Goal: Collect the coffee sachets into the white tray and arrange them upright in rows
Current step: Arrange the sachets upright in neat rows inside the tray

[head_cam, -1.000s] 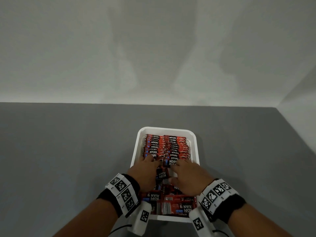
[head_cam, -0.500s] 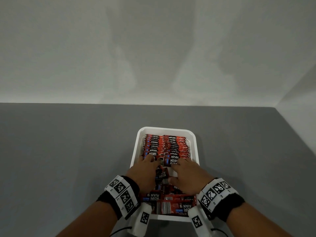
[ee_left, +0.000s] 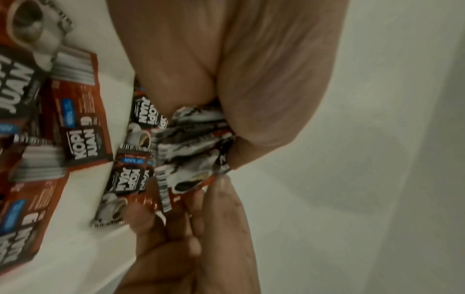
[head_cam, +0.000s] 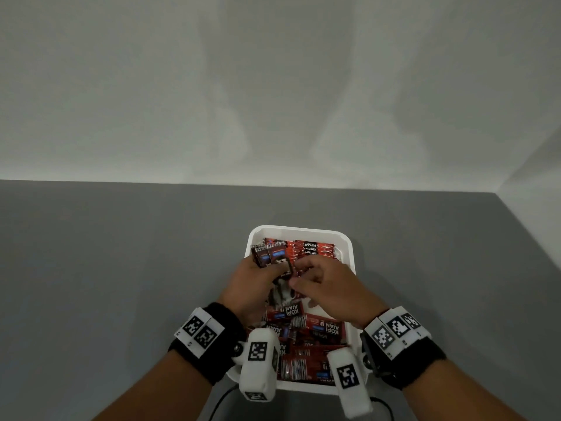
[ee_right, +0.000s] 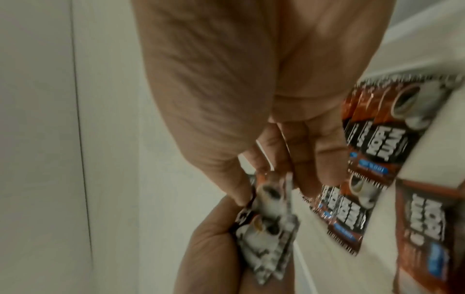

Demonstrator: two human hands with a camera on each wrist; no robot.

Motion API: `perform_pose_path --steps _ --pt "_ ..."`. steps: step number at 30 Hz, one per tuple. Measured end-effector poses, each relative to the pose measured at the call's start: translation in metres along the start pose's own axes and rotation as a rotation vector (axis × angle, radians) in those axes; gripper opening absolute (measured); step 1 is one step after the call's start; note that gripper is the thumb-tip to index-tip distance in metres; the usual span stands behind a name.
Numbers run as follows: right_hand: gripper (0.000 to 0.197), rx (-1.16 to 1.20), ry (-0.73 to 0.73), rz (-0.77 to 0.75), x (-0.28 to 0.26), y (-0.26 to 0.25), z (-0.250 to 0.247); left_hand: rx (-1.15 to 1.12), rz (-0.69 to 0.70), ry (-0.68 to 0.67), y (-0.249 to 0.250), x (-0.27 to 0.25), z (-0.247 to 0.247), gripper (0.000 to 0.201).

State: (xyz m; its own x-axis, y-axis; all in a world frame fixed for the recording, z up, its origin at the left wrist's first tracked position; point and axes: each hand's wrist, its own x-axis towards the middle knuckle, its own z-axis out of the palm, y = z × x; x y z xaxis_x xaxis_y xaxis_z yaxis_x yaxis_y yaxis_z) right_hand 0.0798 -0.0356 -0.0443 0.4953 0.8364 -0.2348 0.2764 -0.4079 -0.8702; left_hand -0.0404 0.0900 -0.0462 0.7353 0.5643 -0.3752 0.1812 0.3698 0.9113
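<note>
The white tray [head_cam: 299,229] holds red-and-black coffee sachets: upright rows [head_cam: 315,249] at its far end and loose ones lying flat [head_cam: 315,329] at its near end. My left hand [head_cam: 258,281] grips a bunch of sachets [head_cam: 273,256] raised above the tray's far left part. My right hand [head_cam: 328,287] meets it from the right. In the left wrist view the bunch [ee_left: 191,143] sits under my left palm [ee_left: 251,79]. In the right wrist view my right hand [ee_right: 239,79] pinches the bunch's end [ee_right: 266,228] between thumb and fingers.
The tray stands on a grey table [head_cam: 121,268] against a pale wall [head_cam: 273,101], with a side wall [head_cam: 540,214] at the right. Flat sachets [ee_left: 83,127] lie on the tray floor beside the hands. Cables [head_cam: 221,402] hang at the table's near edge.
Both hands were low in the tray against the upright rows. The left hand has now risen with a bunch of sachets, and the right hand has taken hold of its end.
</note>
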Motion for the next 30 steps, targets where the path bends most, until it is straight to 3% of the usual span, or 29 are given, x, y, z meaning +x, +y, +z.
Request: perform_pose_path --steps 6,10,14,20,25,30 --pt "0.022 0.094 0.151 -0.012 0.004 -0.004 0.004 -0.039 0.077 0.061 0.006 0.000 0.002 0.016" --pt "0.019 0.084 0.199 -0.022 0.005 -0.007 -0.004 -0.079 0.032 0.097 0.007 0.001 -0.002 0.018" --pt "0.021 -0.036 0.179 -0.043 0.011 -0.010 -0.008 -0.049 0.047 0.103 0.006 0.000 -0.003 0.012" --pt "0.014 -0.399 0.066 0.006 0.034 -0.003 -0.012 -0.054 -0.006 0.320 0.012 0.004 -0.023 0.014" --pt "0.018 -0.565 -0.085 0.002 0.053 0.000 0.017 -0.108 -0.074 0.359 0.007 0.005 -0.028 0.036" --pt "0.021 -0.658 -0.126 -0.017 0.063 0.007 0.034 -0.109 -0.047 0.326 0.006 -0.002 -0.030 0.026"
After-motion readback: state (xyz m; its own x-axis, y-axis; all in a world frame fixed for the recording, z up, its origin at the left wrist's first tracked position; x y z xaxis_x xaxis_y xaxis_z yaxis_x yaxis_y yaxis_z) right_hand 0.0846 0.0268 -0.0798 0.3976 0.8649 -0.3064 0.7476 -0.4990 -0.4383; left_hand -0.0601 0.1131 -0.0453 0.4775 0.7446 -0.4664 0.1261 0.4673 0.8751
